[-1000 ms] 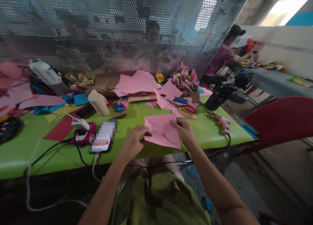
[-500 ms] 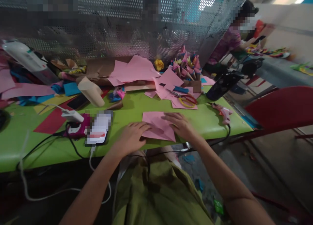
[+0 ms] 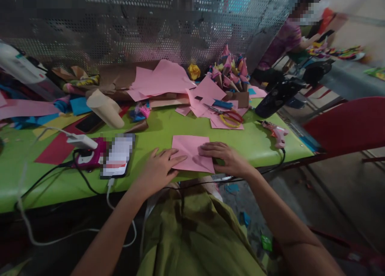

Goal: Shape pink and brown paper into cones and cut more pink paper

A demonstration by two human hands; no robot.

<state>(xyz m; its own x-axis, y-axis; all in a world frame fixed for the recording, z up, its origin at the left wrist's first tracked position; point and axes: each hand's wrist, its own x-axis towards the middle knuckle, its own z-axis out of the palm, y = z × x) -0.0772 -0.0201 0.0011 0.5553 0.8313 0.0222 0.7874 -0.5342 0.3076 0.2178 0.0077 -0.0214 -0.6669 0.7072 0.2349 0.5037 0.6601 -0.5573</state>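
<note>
A square of pink paper [image 3: 190,144] with faint creases lies near the front edge of the green table [image 3: 156,129]. On its left side rests my left hand [image 3: 161,166], fingers stretched out and the fingertips over the paper. My right hand [image 3: 224,159] lies on the right part of the sheet, its fingers extended toward the middle and the thumb apart from them. Neither hand grips anything. Behind the paper are scissors [image 3: 231,118] with red and yellow handles, on pink scraps. Off to the right lies a pink glue gun [image 3: 277,134].
Left of my hands, a phone [image 3: 119,154] is plugged into a white cable beside a magenta power adapter [image 3: 89,158]. Pink sheets [image 3: 164,79], a paper roll [image 3: 105,107], a dark bottle [image 3: 279,95] and several paper cones [image 3: 230,73] stand behind. Another person [image 3: 284,43] sits at right.
My right hand has slid down slightly from the paper's upper right, its fingers drawing closer together. My left fingers still rest over the paper's left side. The view has shifted a little.
</note>
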